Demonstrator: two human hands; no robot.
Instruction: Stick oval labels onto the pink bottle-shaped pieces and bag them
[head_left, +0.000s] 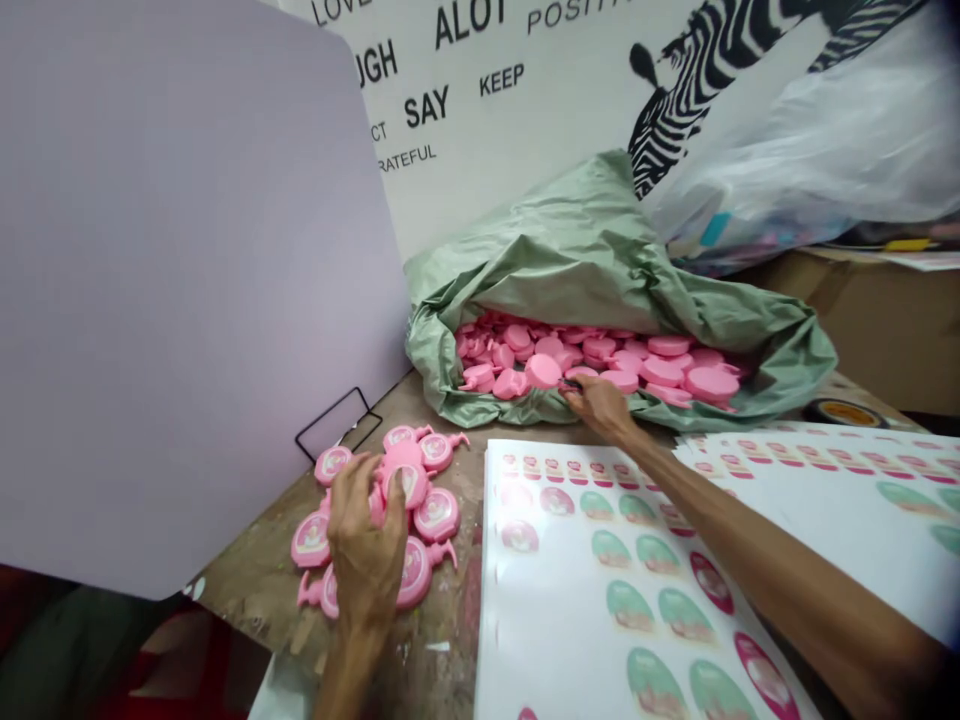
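My left hand (367, 540) is over a loose pile of pink toy pump bottles with round, labelled faces. Its thumb and fingers curl around one pink pump bottle (409, 484) on top of the pile. Other labelled bottles, such as this one (436, 514), lie around the hand, some partly hidden under it. At the mouth of a green plastic bag (555, 270), my right hand (600, 405) is closed, with a small dark object (571, 383) showing at its fingertips; I cannot make out its kind. Right beside those fingertips are plain pink bottles (543, 370) filling the bag.
A sticker sheet (555, 610) with green and pink prints lies under my right forearm. More sheets (840, 500) overlap at right, near a tape roll (845, 413). A pale panel (202, 280) stands at left by a black wire frame (337, 425). Behind is a cardboard box (862, 320).
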